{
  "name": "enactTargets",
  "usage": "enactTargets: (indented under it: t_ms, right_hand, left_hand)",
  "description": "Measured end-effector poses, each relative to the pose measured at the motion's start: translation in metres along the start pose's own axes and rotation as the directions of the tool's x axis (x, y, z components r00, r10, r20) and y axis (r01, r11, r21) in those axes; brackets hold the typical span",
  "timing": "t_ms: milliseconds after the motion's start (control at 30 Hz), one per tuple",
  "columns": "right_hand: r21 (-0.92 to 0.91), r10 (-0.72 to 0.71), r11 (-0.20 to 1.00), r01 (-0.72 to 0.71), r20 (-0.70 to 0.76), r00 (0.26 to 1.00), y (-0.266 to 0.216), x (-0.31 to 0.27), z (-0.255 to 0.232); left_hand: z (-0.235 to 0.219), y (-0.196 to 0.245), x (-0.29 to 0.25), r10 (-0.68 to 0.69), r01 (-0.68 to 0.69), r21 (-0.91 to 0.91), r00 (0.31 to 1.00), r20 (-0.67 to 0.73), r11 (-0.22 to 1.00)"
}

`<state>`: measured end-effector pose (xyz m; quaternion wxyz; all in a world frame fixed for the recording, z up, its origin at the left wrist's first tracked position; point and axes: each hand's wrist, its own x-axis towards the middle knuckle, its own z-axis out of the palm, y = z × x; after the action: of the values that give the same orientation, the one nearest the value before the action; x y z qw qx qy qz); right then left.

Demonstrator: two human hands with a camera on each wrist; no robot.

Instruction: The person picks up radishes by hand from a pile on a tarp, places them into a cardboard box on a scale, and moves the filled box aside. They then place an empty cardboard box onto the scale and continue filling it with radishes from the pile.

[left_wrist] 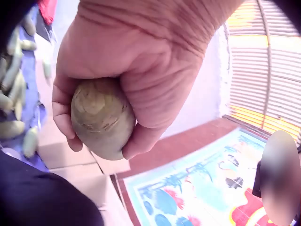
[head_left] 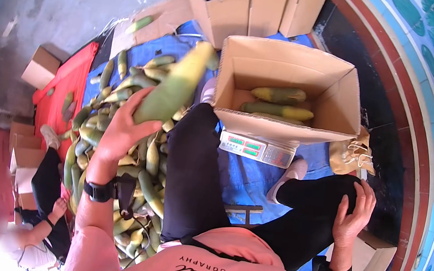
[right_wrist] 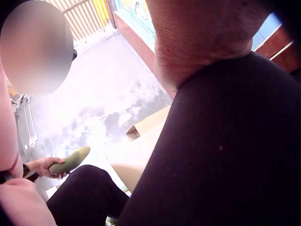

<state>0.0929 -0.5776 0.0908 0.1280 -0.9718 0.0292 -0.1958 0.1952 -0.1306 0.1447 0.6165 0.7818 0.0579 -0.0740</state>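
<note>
My left hand (head_left: pixel 121 131) grips the thick green end of a long green radish (head_left: pixel 170 92), raised over the pile. Its paler yellowish end points up and away, slightly blurred. In the left wrist view, fingers and thumb wrap around the rounded end of this radish (left_wrist: pixel 103 125). On my bent knee, covered in black trousers, rests my right hand (head_left: pixel 354 215) with nothing in it. Straight ahead stands an open carton (head_left: pixel 295 63) with a few radishes (head_left: pixel 279 94) on its bottom. A scale (head_left: pixel 257 149) with a lit display sits beneath the carton.
A large heap of radishes (head_left: pixel 151 159) covers the blue tarp (head_left: pixel 247 176) on my left. More cartons (head_left: pixel 235 15) stand behind the open one. Another person (head_left: pixel 41 221) sits beyond the heap. A brown bag (head_left: pixel 352 153) lies right of the scale.
</note>
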Motion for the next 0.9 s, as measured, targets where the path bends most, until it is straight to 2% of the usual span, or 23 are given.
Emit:
enactTargets:
  t_ms: [100,133,200,233,267,300,367,400,467,500,567,633,700,733,767,800,900]
  right_hand:
    - [0.007,0.016,1.000,-0.016,-0.009,1.000,0.005,-0.001,-0.001]
    - [0.017,0.021,1.000,-0.022,0.003,1.000,0.004,-0.001,-0.003]
    - [0.036,0.028,0.999,-0.029,0.022,0.999,0.006,0.000,-0.004]
    - [0.033,0.038,0.999,-0.038,0.016,0.999,0.007,0.001,-0.004]
    - [0.053,0.043,0.998,-0.045,0.030,0.999,0.007,0.002,-0.006]
    - [0.074,0.047,0.996,-0.050,0.044,0.998,0.008,0.003,-0.006]
    - [0.072,0.049,0.996,-0.052,0.043,0.998,0.011,0.004,-0.005]
    - [0.093,0.046,0.994,-0.050,0.050,0.998,0.012,0.006,-0.005]
    - [0.113,0.030,0.993,-0.036,0.054,0.998,0.016,0.007,-0.003]
    - [0.112,0.036,0.993,-0.043,0.059,0.998,0.018,0.007,-0.002]
    - [0.131,0.032,0.991,-0.041,0.068,0.997,0.020,0.008,-0.002]
    - [0.139,0.033,0.989,-0.043,0.069,0.997,0.023,0.008,-0.002]
    - [0.152,0.030,0.987,-0.041,0.072,0.997,0.024,0.006,-0.001]
    - [0.144,0.035,0.989,-0.045,0.070,0.997,0.024,0.006,0.000]
    - [0.138,0.037,0.989,-0.046,0.065,0.997,0.024,0.005,0.000]
    - [0.140,0.045,0.989,-0.055,0.074,0.996,0.024,0.005,-0.001]
    - [0.131,0.047,0.990,-0.056,0.069,0.997,0.024,0.002,0.000]
  left_hand:
    - [0.034,0.029,0.047,0.092,-0.162,0.274,0.964,0.251,0.948]
    - [0.047,0.035,0.064,0.098,-0.173,0.275,0.959,0.265,0.946]
    - [0.078,0.046,0.099,-0.070,-0.135,0.416,0.894,0.443,0.899]
    - [0.094,0.043,0.117,-0.096,-0.161,0.473,0.875,0.474,0.866]
    - [0.113,0.045,0.131,-0.061,-0.260,0.552,0.866,0.496,0.793]
    - [0.131,0.043,0.148,-0.061,-0.266,0.552,0.862,0.503,0.790]
    - [0.166,0.036,0.176,-0.260,-0.291,0.657,0.750,0.608,0.696]
    - [0.182,0.038,0.183,-0.264,-0.296,0.656,0.744,0.614,0.694]
    - [0.209,0.038,0.191,-0.371,-0.278,0.692,0.681,0.631,0.666]
    - [0.219,0.034,0.195,-0.377,-0.277,0.692,0.676,0.633,0.666]
    - [0.232,0.023,0.201,-0.354,-0.397,0.715,0.667,0.656,0.576]
    - [0.235,0.015,0.205,-0.355,-0.398,0.732,0.683,0.639,0.553]
    - [0.224,0.013,0.204,-0.173,-0.458,0.716,0.767,0.618,0.527]
    - [0.212,0.013,0.203,-0.080,-0.459,0.677,0.793,0.605,0.575]
    - [0.199,0.020,0.196,0.027,-0.481,0.607,0.797,0.603,0.632]
    - [0.181,0.025,0.188,0.176,-0.559,0.533,0.777,0.604,0.635]
    - [0.129,0.046,0.146,0.360,-0.550,0.470,0.825,0.437,0.691]
